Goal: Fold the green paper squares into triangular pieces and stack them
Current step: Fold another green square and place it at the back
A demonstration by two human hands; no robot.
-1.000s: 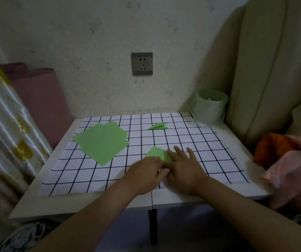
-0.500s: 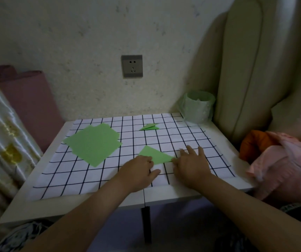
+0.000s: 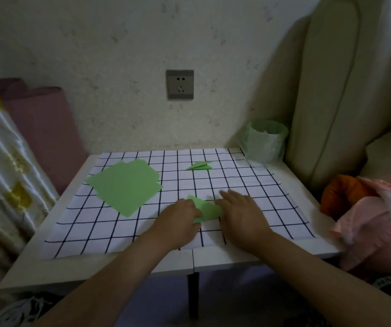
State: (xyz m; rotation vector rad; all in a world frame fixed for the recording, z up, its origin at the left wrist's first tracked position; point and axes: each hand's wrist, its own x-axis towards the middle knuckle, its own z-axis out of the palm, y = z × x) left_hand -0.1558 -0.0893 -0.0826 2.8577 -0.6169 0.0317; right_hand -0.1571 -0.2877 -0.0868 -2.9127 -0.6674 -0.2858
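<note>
A green paper piece [image 3: 207,210], partly folded, lies on the checked cloth [image 3: 260,190] between my two hands. My left hand [image 3: 180,217] rests on its left part with fingers curled over the edge. My right hand [image 3: 241,212] lies flat against its right side, fingers stretched forward. A loose pile of unfolded green squares [image 3: 123,185] sits at the left of the cloth. A small folded green triangle [image 3: 200,165] lies at the back, apart from both hands.
The white table [image 3: 308,244] stands against a wall with a socket [image 3: 180,84]. A green-lined bin [image 3: 266,140] sits at the back right corner. Pink and orange cloth [image 3: 374,215] lies right of the table; a curtain [image 3: 3,175] hangs left.
The green piece has been turned or folded toward me and now sits lower between my hands. My right hand has slid left onto it; the camera view shifted.
</note>
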